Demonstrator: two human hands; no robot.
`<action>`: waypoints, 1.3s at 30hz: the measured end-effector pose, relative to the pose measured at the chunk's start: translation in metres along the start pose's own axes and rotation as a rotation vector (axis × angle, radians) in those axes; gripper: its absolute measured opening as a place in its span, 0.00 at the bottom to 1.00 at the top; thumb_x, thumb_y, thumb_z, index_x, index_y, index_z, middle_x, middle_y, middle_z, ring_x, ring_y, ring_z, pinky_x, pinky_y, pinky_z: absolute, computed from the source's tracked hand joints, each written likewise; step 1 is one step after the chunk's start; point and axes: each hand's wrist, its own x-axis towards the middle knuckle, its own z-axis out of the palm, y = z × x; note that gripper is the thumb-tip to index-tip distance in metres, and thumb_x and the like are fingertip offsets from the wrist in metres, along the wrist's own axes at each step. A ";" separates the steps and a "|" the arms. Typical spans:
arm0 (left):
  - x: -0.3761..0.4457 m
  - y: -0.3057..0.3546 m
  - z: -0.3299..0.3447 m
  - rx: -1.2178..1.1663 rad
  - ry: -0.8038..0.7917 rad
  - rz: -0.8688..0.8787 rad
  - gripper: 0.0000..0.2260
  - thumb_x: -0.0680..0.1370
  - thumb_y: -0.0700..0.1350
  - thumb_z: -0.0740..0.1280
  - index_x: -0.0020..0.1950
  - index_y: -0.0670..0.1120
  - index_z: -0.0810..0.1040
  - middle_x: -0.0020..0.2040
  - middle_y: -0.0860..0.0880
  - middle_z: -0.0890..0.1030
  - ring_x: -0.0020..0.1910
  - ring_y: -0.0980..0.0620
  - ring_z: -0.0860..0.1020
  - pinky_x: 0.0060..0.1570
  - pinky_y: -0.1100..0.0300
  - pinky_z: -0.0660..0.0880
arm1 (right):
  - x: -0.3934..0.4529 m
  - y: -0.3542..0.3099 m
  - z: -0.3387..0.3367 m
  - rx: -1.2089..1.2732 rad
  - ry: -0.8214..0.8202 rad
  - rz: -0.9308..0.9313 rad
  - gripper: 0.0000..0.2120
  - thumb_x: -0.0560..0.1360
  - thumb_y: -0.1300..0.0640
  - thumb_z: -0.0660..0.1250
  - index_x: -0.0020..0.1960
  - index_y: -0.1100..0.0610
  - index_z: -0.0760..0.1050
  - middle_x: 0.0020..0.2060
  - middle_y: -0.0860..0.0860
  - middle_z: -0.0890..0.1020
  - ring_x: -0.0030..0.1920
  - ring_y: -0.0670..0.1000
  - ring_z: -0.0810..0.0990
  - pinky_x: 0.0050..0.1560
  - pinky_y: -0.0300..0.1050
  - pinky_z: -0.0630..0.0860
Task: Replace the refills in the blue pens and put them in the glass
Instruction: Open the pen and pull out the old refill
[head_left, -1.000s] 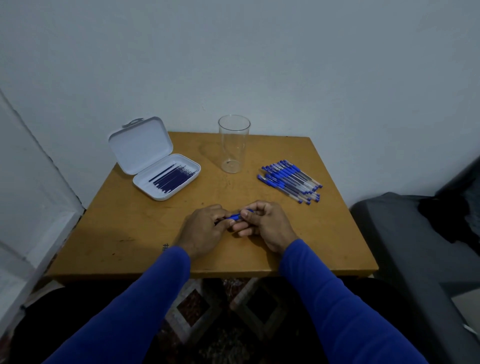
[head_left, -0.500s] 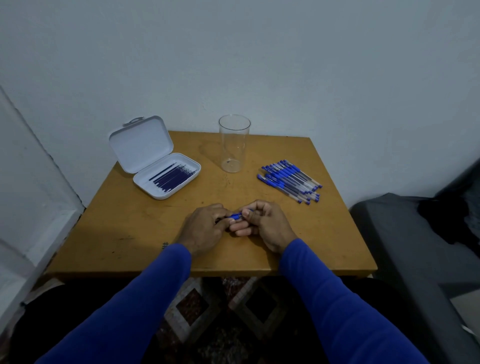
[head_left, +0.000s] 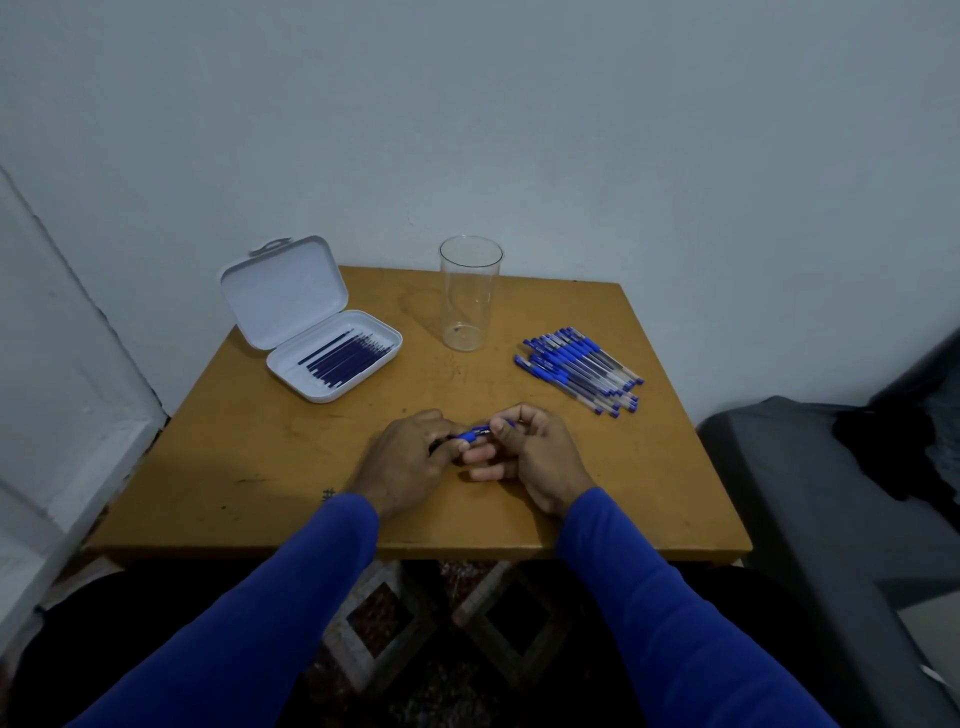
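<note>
Left hand (head_left: 402, 465) and right hand (head_left: 535, 457) close together above the near middle of the desk (head_left: 218, 467), fingers of both curled and clamped on one blue pen (head_left: 474, 432) held between them. Behind, upright on the desk: the clear glass (head_left: 469, 293), nothing in it. To its right, a pile of blue pens (head_left: 579, 369); to its left, an open white case (head_left: 311, 322) with dark refills (head_left: 349, 356) lying in its tray.

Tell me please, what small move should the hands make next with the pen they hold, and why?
Probably pull the two ends apart. Both the left hand and the right hand grip one blue pen across the table, the glass is empty, and the refills wait in their open case.
</note>
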 end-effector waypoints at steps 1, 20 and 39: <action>0.001 0.000 -0.001 0.013 0.006 0.004 0.10 0.82 0.49 0.66 0.62 0.52 0.82 0.47 0.58 0.78 0.46 0.59 0.76 0.51 0.51 0.77 | 0.000 0.000 0.000 0.010 0.027 -0.010 0.07 0.84 0.63 0.62 0.59 0.66 0.73 0.45 0.64 0.84 0.39 0.55 0.86 0.33 0.46 0.84; -0.010 -0.011 -0.003 0.071 0.144 0.005 0.13 0.82 0.48 0.66 0.65 0.50 0.80 0.47 0.57 0.75 0.45 0.60 0.74 0.46 0.60 0.74 | 0.025 0.020 0.008 -0.729 0.397 -0.173 0.05 0.80 0.51 0.69 0.45 0.46 0.81 0.43 0.46 0.83 0.46 0.51 0.82 0.52 0.53 0.82; -0.015 -0.013 0.000 0.221 0.131 0.096 0.13 0.83 0.49 0.62 0.65 0.50 0.80 0.45 0.56 0.73 0.45 0.57 0.72 0.43 0.54 0.76 | 0.009 0.011 0.006 -0.471 0.082 -0.174 0.03 0.78 0.60 0.72 0.51 0.56 0.83 0.36 0.51 0.80 0.36 0.45 0.75 0.36 0.36 0.74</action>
